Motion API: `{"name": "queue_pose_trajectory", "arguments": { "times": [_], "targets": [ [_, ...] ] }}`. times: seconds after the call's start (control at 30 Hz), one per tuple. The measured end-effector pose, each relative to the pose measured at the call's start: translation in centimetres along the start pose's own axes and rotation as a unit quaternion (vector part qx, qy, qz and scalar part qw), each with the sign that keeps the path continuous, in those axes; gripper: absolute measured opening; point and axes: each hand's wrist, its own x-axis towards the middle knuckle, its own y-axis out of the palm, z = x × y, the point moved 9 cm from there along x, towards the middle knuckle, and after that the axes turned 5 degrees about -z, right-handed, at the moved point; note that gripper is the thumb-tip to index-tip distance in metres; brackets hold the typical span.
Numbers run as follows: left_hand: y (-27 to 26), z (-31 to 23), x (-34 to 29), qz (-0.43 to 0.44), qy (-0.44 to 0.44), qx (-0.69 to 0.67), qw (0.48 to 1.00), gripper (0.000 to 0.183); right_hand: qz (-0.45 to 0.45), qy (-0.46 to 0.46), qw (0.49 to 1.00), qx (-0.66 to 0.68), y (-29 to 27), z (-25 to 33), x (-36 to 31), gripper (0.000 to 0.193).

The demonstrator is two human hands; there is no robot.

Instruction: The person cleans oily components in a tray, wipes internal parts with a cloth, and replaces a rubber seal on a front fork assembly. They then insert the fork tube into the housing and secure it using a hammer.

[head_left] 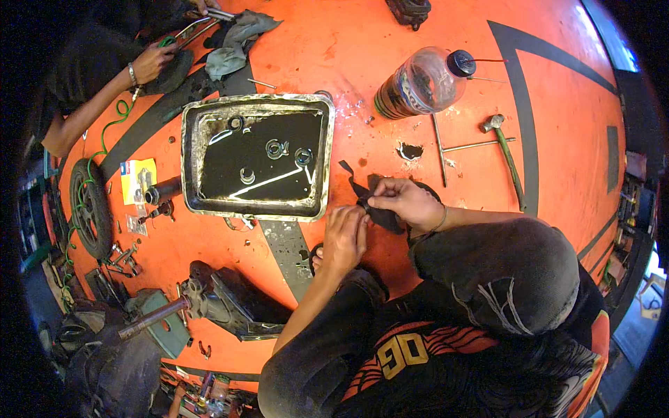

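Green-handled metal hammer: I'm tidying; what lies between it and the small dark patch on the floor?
In the head view, a silver T-shaped metal tool, its stem reaching the hammer.

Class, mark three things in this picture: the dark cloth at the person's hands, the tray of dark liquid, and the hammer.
Dark cloth point(387, 221), head view: on its lower flap.
Tray point(254, 209), head view: on its lower wall.
Hammer point(511, 168), head view: on the middle of its handle.
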Motion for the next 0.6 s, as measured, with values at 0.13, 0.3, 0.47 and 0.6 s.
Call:
{"name": "queue_pose_trajectory", "arguments": {
  "times": [0.13, 0.3, 0.47, 0.6],
  "targets": [
    [0.0, 1.4, -0.4, -0.029, -0.113, -0.08, 0.99, 0.009, 0.02, -0.127, 0.992, -0.011, 1.3, 3.0, -0.7, 0.011],
    [1.1, 4.5, -2.7, -0.008, -0.33, -0.182, 0.926, 0.013, -0.005, -0.304, 0.926, -0.222, 2.0, 7.0, -2.8, 0.021],
    [2.2, 5.6, -3.8, -0.046, -0.385, -0.357, 0.85, 0.013, 0.041, -0.404, 0.86, -0.309, 3.3, 7.9, -4.0, 0.022],
    [3.9, 7.4, -6.4, -0.069, -0.475, -0.473, 0.739, 0.011, 0.071, -0.463, 0.796, -0.383, 4.0, 8.0, -5.5, 0.025]
  ]
}}
